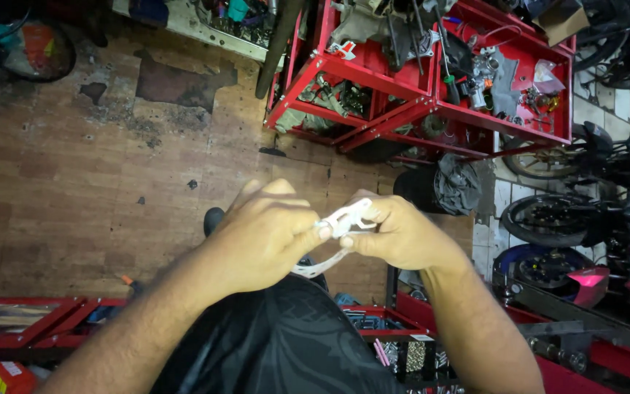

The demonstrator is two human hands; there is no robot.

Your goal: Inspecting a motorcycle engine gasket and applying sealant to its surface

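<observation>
Head view, looking down past a dark patterned shirt [278, 343] to a worn brown floor [60, 182]. At the far left a red shelf rail [30, 310] runs along the bottom edge. The left hand [267, 237] is curled, thumb and fingers pinching one end of a thin white part [344, 219], a flat piece with cut-outs and a curved strip hanging below it. The right hand [395, 233] pinches the other end, so the part sits between both hands at chest height, above the floor. To handle it well, I would keep both grips close to the middle and work it gently, since it looks thin enough to bend or snap. Beyond, a red tool cart [439, 80] is crowded with parts, and motorcycles [592, 211] stand at the right.
</observation>
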